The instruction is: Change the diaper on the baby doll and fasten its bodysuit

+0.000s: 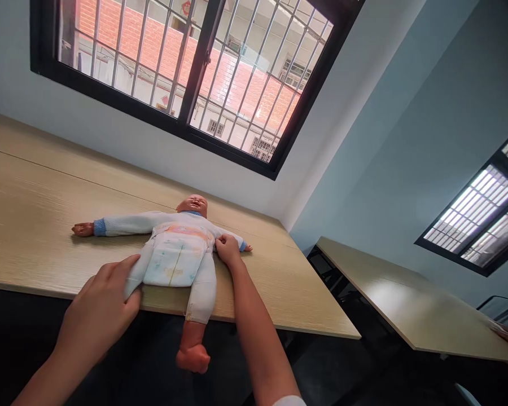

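The right hand (227,250) is clenched in a pinch on the side edge of the diaper (175,262), at the waist of a baby doll (182,237). The left hand (104,307) grasps the doll on the far side of the diaper from that pinch, thumb on top of the thigh and fingers curled round the white-clad leg where it meets the table's near edge.

Between the two grips the doll lies on its back on a light wooden table (34,214), in a white sleepsuit with blue cuffs. Its head points away from both hands, towards the wall. One arm stretches out flat beyond the left hand's hold; the other arm lies just past the right hand's knuckles, its small hand showing beside them. The leg nearer the right hand hangs over the table edge, its bare foot (193,356) dangling below the level of both grips.

Beyond the doll's head, above the hands, is a barred window (186,62). Well off to the right-hand side of the pinch stands a second table (398,299).
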Available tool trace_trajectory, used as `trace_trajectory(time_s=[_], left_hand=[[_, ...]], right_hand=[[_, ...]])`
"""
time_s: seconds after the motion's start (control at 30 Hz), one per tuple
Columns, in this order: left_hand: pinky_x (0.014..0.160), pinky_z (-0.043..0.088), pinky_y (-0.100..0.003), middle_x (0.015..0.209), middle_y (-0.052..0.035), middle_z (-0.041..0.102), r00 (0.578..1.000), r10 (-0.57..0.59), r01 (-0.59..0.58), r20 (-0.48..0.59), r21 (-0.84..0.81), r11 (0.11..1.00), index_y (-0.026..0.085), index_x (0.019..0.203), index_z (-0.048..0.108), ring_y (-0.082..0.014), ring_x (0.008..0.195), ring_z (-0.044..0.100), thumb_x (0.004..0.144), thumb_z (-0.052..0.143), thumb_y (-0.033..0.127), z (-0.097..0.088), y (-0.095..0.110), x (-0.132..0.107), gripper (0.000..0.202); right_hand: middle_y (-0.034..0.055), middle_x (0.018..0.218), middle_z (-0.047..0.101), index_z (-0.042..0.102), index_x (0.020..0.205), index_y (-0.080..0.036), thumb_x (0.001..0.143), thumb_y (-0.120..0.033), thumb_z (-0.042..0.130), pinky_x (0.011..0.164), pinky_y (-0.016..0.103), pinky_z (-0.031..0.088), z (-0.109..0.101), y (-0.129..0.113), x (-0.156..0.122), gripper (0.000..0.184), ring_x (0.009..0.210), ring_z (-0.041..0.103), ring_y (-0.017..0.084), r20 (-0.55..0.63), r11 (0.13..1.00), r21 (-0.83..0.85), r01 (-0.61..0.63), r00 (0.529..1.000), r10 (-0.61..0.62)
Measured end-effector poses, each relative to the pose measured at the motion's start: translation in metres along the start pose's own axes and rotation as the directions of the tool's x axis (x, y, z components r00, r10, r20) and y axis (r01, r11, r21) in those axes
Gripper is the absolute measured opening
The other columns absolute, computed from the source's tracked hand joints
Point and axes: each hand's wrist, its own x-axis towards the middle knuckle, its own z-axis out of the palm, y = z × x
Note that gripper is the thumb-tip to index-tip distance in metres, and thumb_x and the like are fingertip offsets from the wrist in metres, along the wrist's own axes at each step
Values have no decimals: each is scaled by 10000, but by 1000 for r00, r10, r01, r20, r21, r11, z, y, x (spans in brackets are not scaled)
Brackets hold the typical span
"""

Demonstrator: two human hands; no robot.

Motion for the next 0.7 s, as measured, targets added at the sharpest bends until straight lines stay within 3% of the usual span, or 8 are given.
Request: trace_trajectory(time_s=[0.7], left_hand=[[1075,484,-456,1406,-120,566,1000,21,-21,-11,6,1000,215,1546,402,-346,1236,610,961,465,283,1,-3,0,592]], right_hand=[[-23,653,619,599,684,-184,821,-211,571,610,246,368,-2,-7,-5,142,640,516,145,14,999,29,20,1000,-20]])
